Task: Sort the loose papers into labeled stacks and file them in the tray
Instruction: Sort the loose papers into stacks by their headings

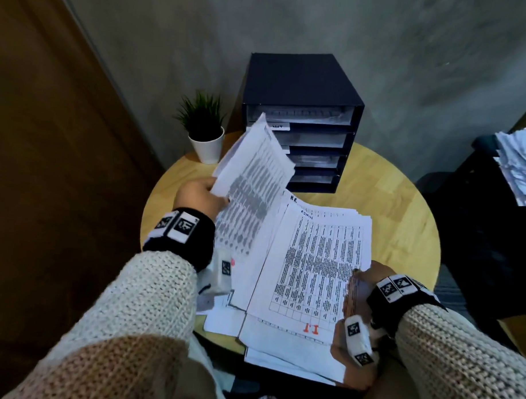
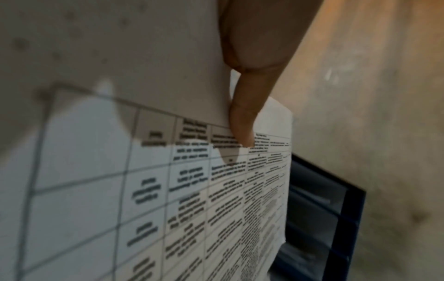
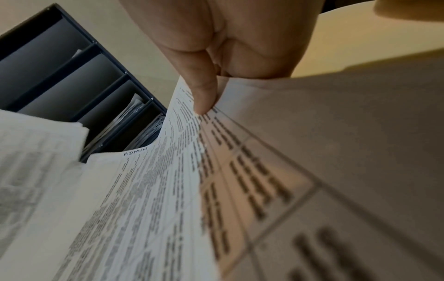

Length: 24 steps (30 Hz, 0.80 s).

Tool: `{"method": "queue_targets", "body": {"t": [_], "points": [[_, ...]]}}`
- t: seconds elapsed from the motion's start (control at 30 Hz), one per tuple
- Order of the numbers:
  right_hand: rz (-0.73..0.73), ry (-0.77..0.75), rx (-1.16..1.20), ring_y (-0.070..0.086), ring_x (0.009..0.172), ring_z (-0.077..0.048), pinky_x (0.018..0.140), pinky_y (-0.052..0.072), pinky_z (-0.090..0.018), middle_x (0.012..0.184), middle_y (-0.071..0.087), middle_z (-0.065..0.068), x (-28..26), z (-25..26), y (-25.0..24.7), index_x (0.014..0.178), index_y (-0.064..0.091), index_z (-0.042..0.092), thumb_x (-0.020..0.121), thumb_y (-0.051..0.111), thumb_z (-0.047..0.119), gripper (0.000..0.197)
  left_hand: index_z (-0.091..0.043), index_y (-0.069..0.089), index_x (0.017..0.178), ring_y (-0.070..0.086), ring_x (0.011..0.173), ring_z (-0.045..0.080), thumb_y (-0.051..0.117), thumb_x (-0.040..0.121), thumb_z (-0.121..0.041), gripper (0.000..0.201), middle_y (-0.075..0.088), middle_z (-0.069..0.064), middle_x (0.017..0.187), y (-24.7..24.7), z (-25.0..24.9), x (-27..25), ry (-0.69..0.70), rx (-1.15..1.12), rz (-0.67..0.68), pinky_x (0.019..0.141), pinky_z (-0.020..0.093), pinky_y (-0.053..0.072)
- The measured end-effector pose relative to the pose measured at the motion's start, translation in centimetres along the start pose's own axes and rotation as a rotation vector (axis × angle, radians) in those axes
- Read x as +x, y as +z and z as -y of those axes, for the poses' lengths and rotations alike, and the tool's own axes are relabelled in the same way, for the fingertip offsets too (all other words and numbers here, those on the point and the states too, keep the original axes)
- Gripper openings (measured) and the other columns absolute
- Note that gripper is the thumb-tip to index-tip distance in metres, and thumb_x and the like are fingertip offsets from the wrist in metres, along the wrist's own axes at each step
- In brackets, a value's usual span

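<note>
Left hand [image 1: 201, 194] pinches a raised sheet [image 1: 253, 175]; right hand [image 1: 364, 280] apparently grips the stack [image 1: 310, 266] edge between thumb and fingers.

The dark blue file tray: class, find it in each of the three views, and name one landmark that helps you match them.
Head: file tray stands upper centre, at the table's far edge.
Left wrist: lower right, behind the held sheet.
Right wrist: upper left, slots tilted.
Shared landmark: the grey wall behind the tray.
</note>
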State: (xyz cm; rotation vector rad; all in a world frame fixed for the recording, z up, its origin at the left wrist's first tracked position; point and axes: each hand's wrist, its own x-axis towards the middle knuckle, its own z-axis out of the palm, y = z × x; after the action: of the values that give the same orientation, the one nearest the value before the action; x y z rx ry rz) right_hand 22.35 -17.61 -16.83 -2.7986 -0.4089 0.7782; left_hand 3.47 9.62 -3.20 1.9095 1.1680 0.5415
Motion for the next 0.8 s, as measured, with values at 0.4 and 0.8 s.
{"method": "queue_targets", "body": {"t": [0.4, 0.8], "points": [[-0.017, 0.043, 0.387, 0.06, 0.106, -0.031, 0.078, 0.043, -0.029, 0.118, 0.062, -0.015, -0.1, -1.2, -1.0, 0.135, 0.047, 0.011, 0.096, 0.051, 0.021, 0.04, -0.013, 0.065, 0.097, 0.064, 0.083, 0.022, 0.073, 0.074, 0.005, 0.031, 0.07, 0.008, 0.093, -0.8, -4.2, -2.0, 0.145, -0.581, 0.155, 0.082, 0.037, 0.054], [0.132, 0.074, 1.044, 0.063, 0.079, -0.027, 0.073, 0.051, -0.033, 0.098, 0.068, -0.011, -1.7, -0.7, -1.7, 0.111, 0.058, 0.023, 0.093, 0.054, 0.008, 0.024, -0.011, 0.049, 0.133, 0.057, 0.111, 0.034, 0.059, 0.091, -0.024, 0.045, 0.051, 0.019, 0.13, 8.4, 4.2, -4.5, -0.112, 0.132, 0.361, 0.094, 0.033, 0.046]]}}
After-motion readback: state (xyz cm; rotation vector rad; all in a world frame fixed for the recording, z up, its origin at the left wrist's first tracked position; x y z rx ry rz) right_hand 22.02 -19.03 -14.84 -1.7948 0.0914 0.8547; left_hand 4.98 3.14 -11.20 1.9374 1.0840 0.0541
